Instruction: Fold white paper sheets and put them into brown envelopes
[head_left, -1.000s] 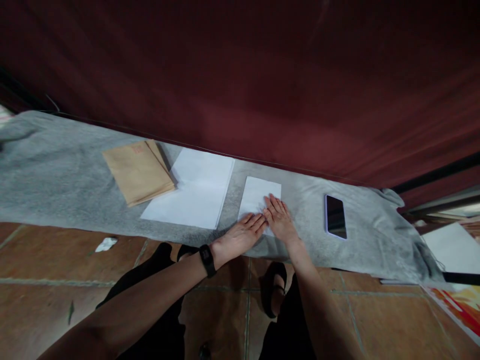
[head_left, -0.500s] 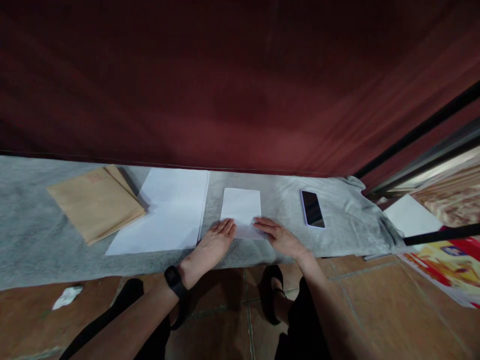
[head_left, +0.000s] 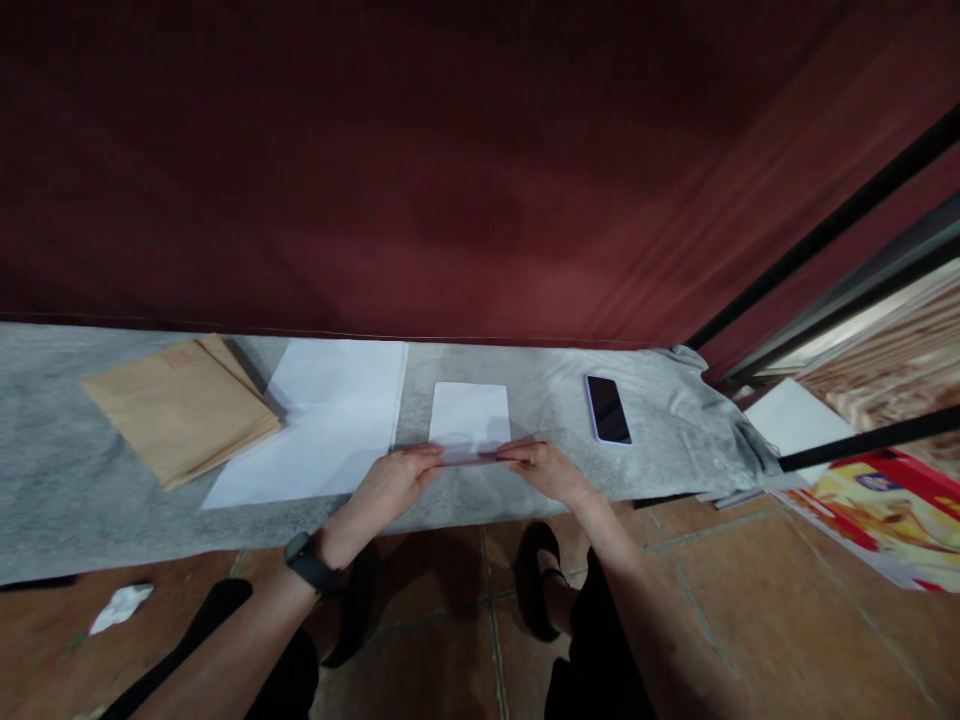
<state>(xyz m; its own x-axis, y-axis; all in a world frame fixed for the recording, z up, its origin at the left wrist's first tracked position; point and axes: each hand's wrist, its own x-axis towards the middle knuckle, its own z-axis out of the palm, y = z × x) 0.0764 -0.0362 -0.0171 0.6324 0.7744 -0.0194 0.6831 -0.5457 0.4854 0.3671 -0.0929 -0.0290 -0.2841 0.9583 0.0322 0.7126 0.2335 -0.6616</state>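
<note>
A small folded sheet of white paper [head_left: 470,412] lies in front of me on the grey cloth [head_left: 547,400]. Its near edge is raised and bent, pinched at both corners. My left hand [head_left: 397,480] is closed on the left corner, a dark watch [head_left: 309,562] on its wrist. At the right corner, my right hand [head_left: 546,466] grips the same edge between thumb and fingers. Larger white sheets [head_left: 330,430] with a crease across them lie to the left of my left hand. The fingertips' undersides are hidden.
Brown envelopes [head_left: 180,405] overlap the large sheets at the left. A phone [head_left: 608,410] lies to the right of my right hand. Dark red fabric [head_left: 450,200] rises behind the cloth. A black bar [head_left: 870,438] and a colourful printed package [head_left: 885,500] are at the far right.
Both hands have gone from resting on the paper's near part to pinching its near edge, which is now lifted and bent. The view has shifted slightly.
</note>
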